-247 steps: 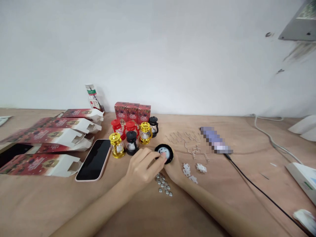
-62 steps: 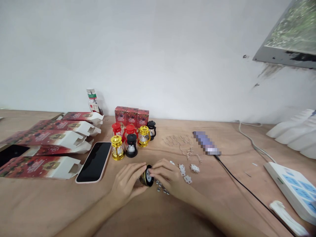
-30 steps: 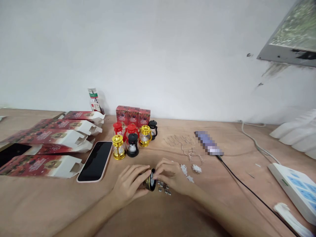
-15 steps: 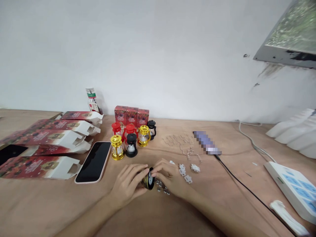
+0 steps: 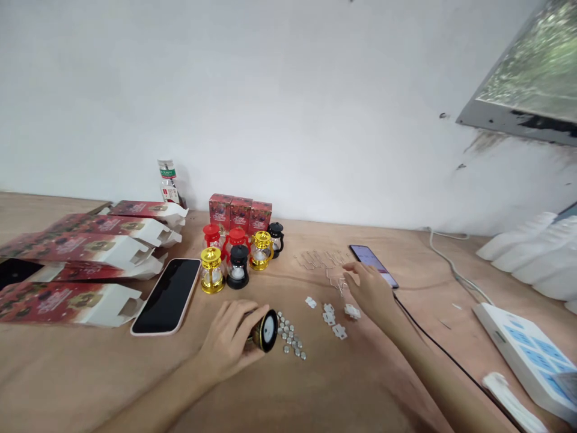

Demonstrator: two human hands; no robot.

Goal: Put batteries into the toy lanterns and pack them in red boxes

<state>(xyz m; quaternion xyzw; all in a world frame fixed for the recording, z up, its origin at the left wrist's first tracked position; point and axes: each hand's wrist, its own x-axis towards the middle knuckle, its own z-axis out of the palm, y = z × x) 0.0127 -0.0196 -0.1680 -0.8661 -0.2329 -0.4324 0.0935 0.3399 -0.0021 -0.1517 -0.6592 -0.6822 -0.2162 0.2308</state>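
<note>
My left hand [image 5: 232, 337] is wrapped round a small lantern [image 5: 265, 332], black with gold trim, tipped on its side. Its round base faces right and shows a pale disc inside a black rim; the fingers hide the rest. Over by the bent wire pieces [image 5: 320, 260], my right hand [image 5: 369, 291] reaches out with thumb and forefinger slightly apart at the nearest wire. Several button cells [image 5: 291, 335] lie just right of the lantern. White plastic pieces [image 5: 329, 314] are scattered between the cells and my right hand.
Red, gold and black lanterns [image 5: 238, 267] stand before small red boxes [image 5: 240, 210]. Flattened red cartons [image 5: 76, 300] and a phone [image 5: 167, 296] lie left. To the right are another phone [image 5: 374, 264] with a black cable, and a white power strip [image 5: 527, 349]. A bottle [image 5: 169, 183] stands by the wall.
My right hand has left the lantern's base and moved right and away from me to the wire pieces. My left hand still holds the lantern, whose base is now uncovered.
</note>
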